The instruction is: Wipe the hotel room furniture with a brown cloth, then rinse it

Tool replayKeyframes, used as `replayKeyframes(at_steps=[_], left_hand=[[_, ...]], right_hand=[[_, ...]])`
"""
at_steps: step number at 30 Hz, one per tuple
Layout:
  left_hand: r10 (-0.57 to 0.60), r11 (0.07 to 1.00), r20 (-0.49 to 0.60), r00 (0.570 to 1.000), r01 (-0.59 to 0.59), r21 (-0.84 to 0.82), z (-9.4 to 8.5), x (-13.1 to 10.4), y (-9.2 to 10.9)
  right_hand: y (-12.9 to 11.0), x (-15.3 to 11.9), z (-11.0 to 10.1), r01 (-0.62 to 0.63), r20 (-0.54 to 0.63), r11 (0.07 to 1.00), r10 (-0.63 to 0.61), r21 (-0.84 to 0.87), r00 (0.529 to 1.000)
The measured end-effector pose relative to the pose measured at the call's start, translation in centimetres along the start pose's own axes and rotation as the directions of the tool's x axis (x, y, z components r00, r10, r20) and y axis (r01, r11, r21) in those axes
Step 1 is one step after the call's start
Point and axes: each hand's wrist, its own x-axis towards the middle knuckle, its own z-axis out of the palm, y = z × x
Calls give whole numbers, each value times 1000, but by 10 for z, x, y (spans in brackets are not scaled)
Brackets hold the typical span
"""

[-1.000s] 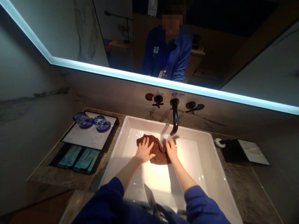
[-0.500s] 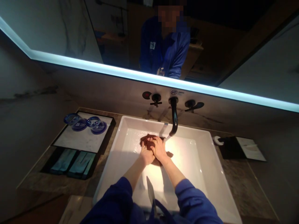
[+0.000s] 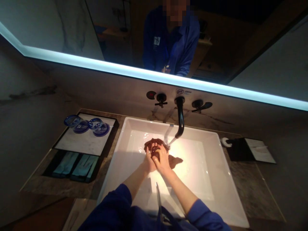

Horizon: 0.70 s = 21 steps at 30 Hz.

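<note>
A wet dark-brown cloth (image 3: 149,143) lies bunched in the white sink (image 3: 209,136), with one end trailing to the right. My left hand (image 3: 149,161) cups the cloth from the left, palm turned up and fingers pointing forward. Over its right side my right hand (image 3: 162,159) is curled, gripping a fold between the two palms. Water runs from the black spout (image 3: 180,118) onto the cloth beside my right fingers. Part of the cloth is hidden by my hands.
Two blue-rimmed glasses (image 3: 72,121) stand on a marble-topped tray (image 3: 84,142) at the left, above teal packets (image 3: 83,166). Two black tap handles (image 3: 161,100) flank the spout. A dark-and-white tray (image 3: 260,150) sits at the right. A lit mirror (image 3: 115,70) spans the wall.
My hands have gone from pressing flat on the cloth to cupping it between them, the left palm now turned up. More of the cloth shows, spread out to the right.
</note>
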Motion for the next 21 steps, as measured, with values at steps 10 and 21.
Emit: replayKeyframes(at_steps=[10,21], left_hand=[[30,998,104,994,-35,44,-14,6,-13],[36,999,127,991,-31,-41,-36,-24,-20]], right_hand=[[49,44,-36,-201,92,909,250,-366,964],[67,-17,-110,-1,227,964,64,-265,972]])
